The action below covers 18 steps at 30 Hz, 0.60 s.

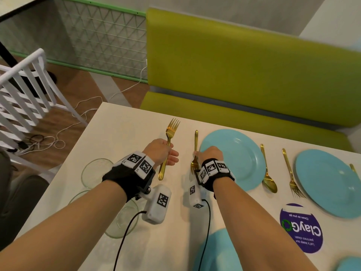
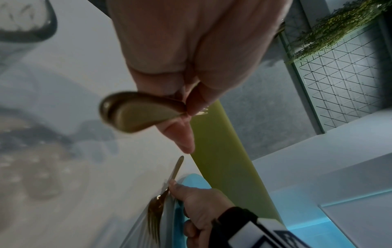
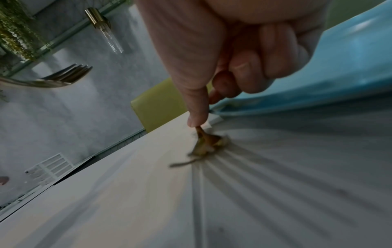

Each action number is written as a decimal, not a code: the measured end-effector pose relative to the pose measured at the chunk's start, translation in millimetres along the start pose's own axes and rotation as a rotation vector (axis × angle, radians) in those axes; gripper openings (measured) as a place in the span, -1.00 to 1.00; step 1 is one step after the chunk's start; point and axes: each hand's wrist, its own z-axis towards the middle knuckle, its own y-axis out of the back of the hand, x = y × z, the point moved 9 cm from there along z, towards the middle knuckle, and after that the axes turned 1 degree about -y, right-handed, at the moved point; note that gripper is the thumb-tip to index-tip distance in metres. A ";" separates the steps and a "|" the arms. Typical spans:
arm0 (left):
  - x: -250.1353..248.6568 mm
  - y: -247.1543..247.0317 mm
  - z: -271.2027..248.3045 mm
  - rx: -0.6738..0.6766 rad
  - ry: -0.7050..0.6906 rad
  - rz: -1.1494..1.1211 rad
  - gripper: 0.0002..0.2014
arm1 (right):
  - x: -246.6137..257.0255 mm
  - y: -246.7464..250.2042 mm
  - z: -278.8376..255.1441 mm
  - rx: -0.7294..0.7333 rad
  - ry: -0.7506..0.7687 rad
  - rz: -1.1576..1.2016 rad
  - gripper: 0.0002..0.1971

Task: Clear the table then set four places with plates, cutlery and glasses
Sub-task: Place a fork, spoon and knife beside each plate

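Note:
My left hand (image 1: 170,153) grips a gold fork (image 1: 169,133) by the middle of its handle, tines pointing away, above the white table (image 1: 121,122). The left wrist view shows the handle end (image 2: 135,115) sticking out below the pinching fingers. A second gold fork (image 1: 196,139) lies on the table just left of a blue plate (image 1: 238,159), tines toward me. My right hand (image 1: 197,153) pinches it near its neck with thumb (image 3: 197,107) and forefinger, the other fingers curled. In the right wrist view this fork (image 3: 206,142) is blurred beside the plate (image 3: 339,75).
Right of the plate lie a gold spoon (image 1: 268,173) and another fork (image 1: 291,173), then a second blue plate (image 1: 328,182). Two more blue plates (image 1: 216,251) sit at the near edge. Clear glass vessels (image 1: 95,171) stand at the left. A purple sticker (image 1: 300,229) is on the tabletop. A green bench (image 1: 244,75) lies beyond.

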 end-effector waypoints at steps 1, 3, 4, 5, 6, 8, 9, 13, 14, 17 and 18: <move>-0.1 -0.6 -0.3 0.000 -0.001 0.000 -0.72 | -0.7 -1.0 -0.6 0.004 -0.001 -0.003 -0.59; 0.1 -2.5 -1.3 0.005 -0.002 -0.006 -0.72 | -2.6 -2.8 -1.2 0.011 -0.002 -0.009 -0.59; 0.5 -3.6 -2.2 0.007 -0.002 -0.008 -0.72 | -2.9 -2.3 -2.0 0.010 0.001 -0.009 -0.60; 0.5 -4.5 -3.4 0.009 -0.005 -0.008 -0.73 | -2.1 0.0 -4.0 0.008 0.005 -0.006 -0.62; 0.7 -5.1 -4.4 0.010 -0.011 -0.010 -0.73 | -0.2 2.2 -6.5 0.006 0.014 -0.011 -0.63; 2.3 -5.6 -7.2 0.012 -0.020 -0.026 -0.74 | 6.6 7.5 -14.4 0.016 0.054 -0.058 -0.61; 3.8 -6.1 -9.6 0.013 -0.020 -0.035 -0.74 | 11.3 10.2 -20.7 0.027 0.085 -0.082 -0.61; 8.7 -8.4 -24.6 0.008 -0.038 -0.083 -0.75 | 32.1 25.0 -64.5 0.069 0.260 -0.027 -0.62; 10.0 -9.7 -29.5 0.010 -0.045 -0.083 -0.75 | 35.4 28.5 -80.3 0.086 0.296 -0.006 -0.62; 15.4 -16.8 -52.7 0.054 -0.087 -0.044 -0.74 | 36.3 31.3 -129.2 0.167 0.354 0.090 -0.62; 17.9 -19.5 -62.0 0.076 -0.108 -0.027 -0.74 | 32.8 31.2 -144.4 0.189 0.349 0.132 -0.63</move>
